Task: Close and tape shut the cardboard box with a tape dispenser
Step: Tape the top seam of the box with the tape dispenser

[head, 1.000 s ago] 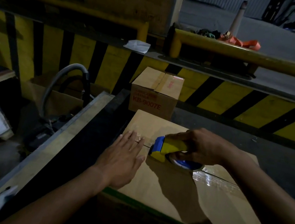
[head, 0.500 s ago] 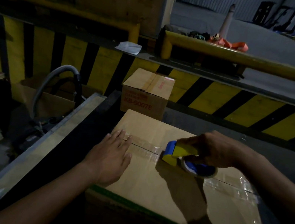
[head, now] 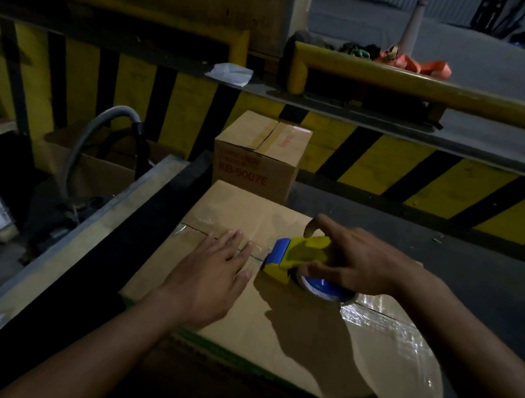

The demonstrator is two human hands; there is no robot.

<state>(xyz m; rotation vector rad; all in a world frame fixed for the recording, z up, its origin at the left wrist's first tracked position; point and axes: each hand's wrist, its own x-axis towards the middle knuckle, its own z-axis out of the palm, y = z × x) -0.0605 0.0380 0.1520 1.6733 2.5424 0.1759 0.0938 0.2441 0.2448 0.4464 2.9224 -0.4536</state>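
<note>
Two boxes sit on the dark worktop (head: 449, 275) in front of you: the large cardboard box (head: 300, 337) at its near left part, flaps down, and a smaller printed box (head: 257, 156) just behind it, against the yellow-and-black striped barrier (head: 414, 175). A yellow rail (head: 445, 94) runs above the barrier, with an orange strap (head: 415, 64) beyond it and a white scrap (head: 230, 73) on the ledge. A grey hose (head: 91, 135) curves up off the worktop's left edge.

Your left hand (head: 209, 280) lies flat on the lid, fingers straight and together, across the centre seam. Your right hand (head: 358, 263) holds the tape dispenser (head: 299, 260) on the seam near the middle of the lid, blue roller pointing at your left fingertips. Glossy tape covers the seam toward the box's right edge.

Half a second ago your left hand rested at the lid's left edge; it has now slid inward, close to the roller. Your right index finger, then wrapped over the dispenser, is now lifted and crooked above it.
</note>
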